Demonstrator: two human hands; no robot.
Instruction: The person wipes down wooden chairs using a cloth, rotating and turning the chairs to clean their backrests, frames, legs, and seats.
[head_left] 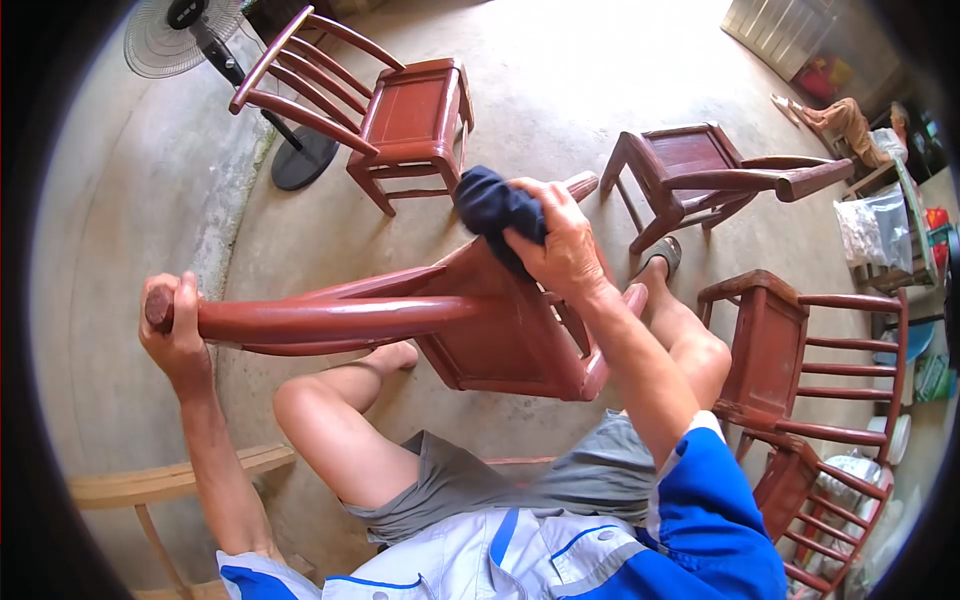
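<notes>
A red-brown wooden chair [490, 355] is held tilted on its side in front of my knees, its back pointing left and its legs to the right. My left hand [178, 325] is wrapped round the end of the chair's back at the far left. In my right hand [560, 240] is a bunched dark blue cloth [490, 205], pressed against the chair near the seat's upper edge and a leg. The cloth hides part of the seat frame.
Another red chair [415, 110] stands ahead to the left, near a black fan [305, 160]. A darker chair [690, 165] stands ahead to the right. More red chairs [770, 340] are close on my right. A light wooden piece [180, 485] is at lower left.
</notes>
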